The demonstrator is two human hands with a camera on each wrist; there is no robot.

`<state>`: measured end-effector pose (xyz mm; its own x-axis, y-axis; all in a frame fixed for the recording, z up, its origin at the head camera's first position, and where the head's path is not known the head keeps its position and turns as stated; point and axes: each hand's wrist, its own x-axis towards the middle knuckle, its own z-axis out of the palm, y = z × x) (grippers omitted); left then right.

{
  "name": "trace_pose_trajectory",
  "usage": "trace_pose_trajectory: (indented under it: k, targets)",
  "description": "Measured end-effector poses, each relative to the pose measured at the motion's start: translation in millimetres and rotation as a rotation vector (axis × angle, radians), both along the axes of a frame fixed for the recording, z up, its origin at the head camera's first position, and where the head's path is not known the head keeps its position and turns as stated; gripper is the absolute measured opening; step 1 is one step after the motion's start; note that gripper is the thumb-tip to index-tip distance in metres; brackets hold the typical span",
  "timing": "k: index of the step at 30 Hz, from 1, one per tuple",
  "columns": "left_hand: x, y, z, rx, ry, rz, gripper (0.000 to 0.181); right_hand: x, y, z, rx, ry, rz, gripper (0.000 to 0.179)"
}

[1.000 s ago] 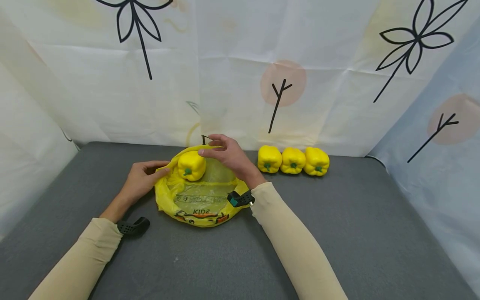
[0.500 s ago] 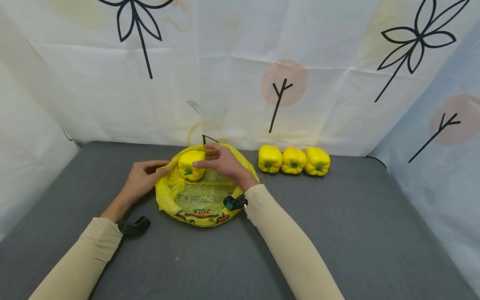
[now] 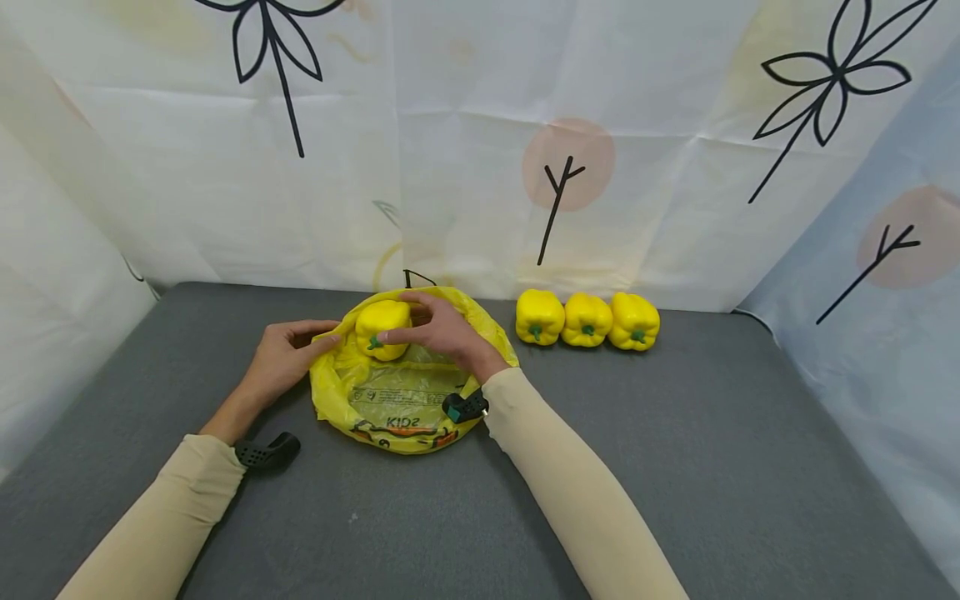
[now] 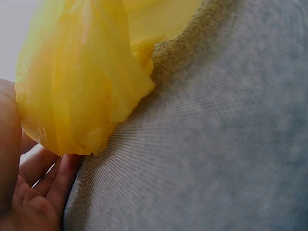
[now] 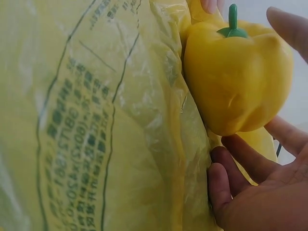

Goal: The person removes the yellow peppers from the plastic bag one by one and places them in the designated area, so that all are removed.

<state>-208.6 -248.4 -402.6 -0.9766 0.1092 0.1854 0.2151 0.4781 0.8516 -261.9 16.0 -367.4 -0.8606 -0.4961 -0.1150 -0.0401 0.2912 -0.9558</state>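
A yellow plastic bag [image 3: 408, 408] lies with its mouth spread on the dark table, printed and partly see-through inside. My left hand [image 3: 283, 360] pinches its left rim, thumb on the inside and fingers behind the yellow film [image 4: 72, 96]. In the bag's upper left part sits a yellow bell pepper [image 3: 384, 321] with a green stem. My right hand [image 3: 447, 333] reaches over the bag to the pepper's right side. In the right wrist view its fingers spread along one side of the pepper [image 5: 236, 77], and the thumb stands near the stem side, not closed on it.
Three more yellow bell peppers stand in a row right of the bag: a left one [image 3: 539, 315], a middle one [image 3: 587, 318] and a right one [image 3: 633, 321]. The grey table [image 3: 675, 467] ends at a patterned white cloth [image 3: 465, 192].
My right hand has moved left and slightly down toward the pepper in the bag. The left hand, the bag and the row of peppers have stayed put.
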Motion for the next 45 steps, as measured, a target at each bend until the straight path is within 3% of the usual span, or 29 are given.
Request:
trace_pose_trajectory:
  k: [9,22,38,45]
  targets:
    - [0.5,-0.6,-0.3,0.010,0.011,-0.007,0.041,1.0,-1,0.8,0.015,-0.002,-0.016,0.082]
    - [0.2,-0.8,0.2,-0.001,0.018,-0.003,0.041,8.3,7,15.1,-0.011,0.042,0.008,0.078]
    - [0.9,-2.1,-1.3,-0.024,0.017,0.007,0.042,31.8,25,45.7,0.051,0.173,0.059,0.078]
    - [0.3,-1.2,-2.1,-0.032,0.013,0.013,0.045,40.3,41,52.8,0.029,0.203,0.066,0.077]
